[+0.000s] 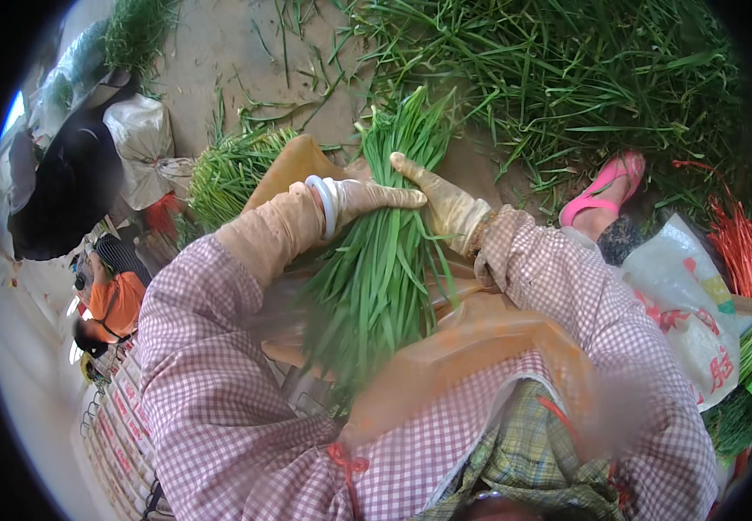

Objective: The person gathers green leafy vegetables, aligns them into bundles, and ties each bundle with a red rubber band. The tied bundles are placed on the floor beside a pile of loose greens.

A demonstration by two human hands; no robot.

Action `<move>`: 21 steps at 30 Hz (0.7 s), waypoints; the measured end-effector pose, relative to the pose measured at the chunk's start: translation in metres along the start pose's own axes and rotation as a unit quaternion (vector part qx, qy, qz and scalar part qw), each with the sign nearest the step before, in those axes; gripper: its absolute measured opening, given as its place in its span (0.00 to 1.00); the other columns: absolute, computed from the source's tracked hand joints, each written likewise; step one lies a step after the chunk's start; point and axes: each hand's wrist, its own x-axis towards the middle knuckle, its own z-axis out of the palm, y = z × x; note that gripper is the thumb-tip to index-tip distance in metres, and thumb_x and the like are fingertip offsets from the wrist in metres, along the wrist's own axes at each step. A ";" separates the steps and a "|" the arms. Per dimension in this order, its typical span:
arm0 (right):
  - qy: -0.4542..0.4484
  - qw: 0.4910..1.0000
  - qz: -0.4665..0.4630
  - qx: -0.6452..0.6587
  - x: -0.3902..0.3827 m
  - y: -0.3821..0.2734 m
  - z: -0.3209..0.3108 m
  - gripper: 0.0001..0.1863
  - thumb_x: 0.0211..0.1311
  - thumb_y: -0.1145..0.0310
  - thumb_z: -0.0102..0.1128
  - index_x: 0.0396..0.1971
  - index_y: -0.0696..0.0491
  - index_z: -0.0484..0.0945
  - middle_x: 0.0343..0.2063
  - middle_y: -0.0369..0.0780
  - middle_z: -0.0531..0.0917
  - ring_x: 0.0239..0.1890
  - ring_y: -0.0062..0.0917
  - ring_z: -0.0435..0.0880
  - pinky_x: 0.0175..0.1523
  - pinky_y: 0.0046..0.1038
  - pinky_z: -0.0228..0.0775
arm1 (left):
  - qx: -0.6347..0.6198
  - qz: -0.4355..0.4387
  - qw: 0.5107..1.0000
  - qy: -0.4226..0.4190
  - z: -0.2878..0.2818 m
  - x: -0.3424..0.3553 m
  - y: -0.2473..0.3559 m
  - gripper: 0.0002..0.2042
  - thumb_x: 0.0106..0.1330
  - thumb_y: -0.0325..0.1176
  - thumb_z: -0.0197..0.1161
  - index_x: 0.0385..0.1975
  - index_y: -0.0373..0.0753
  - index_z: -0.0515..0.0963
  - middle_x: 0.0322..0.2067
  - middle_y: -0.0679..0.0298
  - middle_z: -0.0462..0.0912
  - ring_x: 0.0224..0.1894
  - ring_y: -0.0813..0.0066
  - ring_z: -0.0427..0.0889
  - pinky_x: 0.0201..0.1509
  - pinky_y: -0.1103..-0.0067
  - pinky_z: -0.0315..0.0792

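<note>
A thick bunch of garlic chives (pixel 384 278) lies over my lap, its cut stem ends pointing away and its leaf tips hanging toward me, slightly blurred. My left hand (pixel 367 198), in a pale glove with a white ring at the wrist, clasps the bunch from the left. From the other side my right hand (pixel 449 204), also gloved, grips it with the thumb across the leaves. The two thumbs nearly meet on top; the fingers underneath are mostly hidden. An orange-brown plastic apron (pixel 489 334) spreads beneath the bunch.
Loose green leaves (pixel 558 69) cover the ground at the far right. Another chive pile (pixel 237 169) sits left of my hands. To the right are a pink shoe (pixel 606 187), red plastic strings (pixel 740 252) and a white sack (pixel 679 304). A person in orange (pixel 115 304) is at far left.
</note>
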 end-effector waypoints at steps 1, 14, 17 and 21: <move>0.018 0.999 0.011 0.026 -0.003 -0.001 0.004 0.28 0.60 0.50 0.66 0.53 0.54 0.75 0.42 0.47 0.83 0.39 0.37 0.86 0.45 0.44 0.83 | 0.020 0.037 0.999 0.003 0.005 -0.002 -0.001 0.31 0.53 0.45 0.76 0.52 0.35 0.74 0.38 0.56 0.86 0.36 0.62 0.86 0.42 0.66 0.83; -0.002 0.913 -0.393 -0.106 -0.086 0.000 0.102 0.15 0.61 0.74 0.63 0.48 0.58 0.77 0.39 0.39 0.83 0.37 0.24 0.84 0.41 0.24 0.80 | -0.092 0.467 0.879 0.016 0.099 -0.093 -0.064 0.34 0.56 0.35 0.73 0.61 0.39 0.63 0.46 0.63 0.75 0.43 0.75 0.79 0.45 0.78 0.78; -0.042 0.911 -0.406 -0.056 -0.101 0.016 0.105 0.25 0.47 0.83 0.70 0.48 0.58 0.75 0.39 0.41 0.83 0.36 0.31 0.84 0.38 0.30 0.82 | -0.076 0.487 0.870 0.000 0.118 -0.095 -0.090 0.35 0.53 0.36 0.76 0.59 0.36 0.65 0.48 0.65 0.75 0.48 0.74 0.77 0.50 0.77 0.76; -0.074 0.923 -0.377 0.006 -0.112 0.034 0.110 0.20 0.48 0.84 0.66 0.43 0.58 0.76 0.33 0.41 0.83 0.30 0.31 0.85 0.32 0.29 0.82 | -0.046 0.528 0.845 0.068 0.127 -0.080 -0.115 0.34 0.52 0.33 0.74 0.60 0.34 0.67 0.51 0.62 0.78 0.51 0.69 0.79 0.57 0.73 0.74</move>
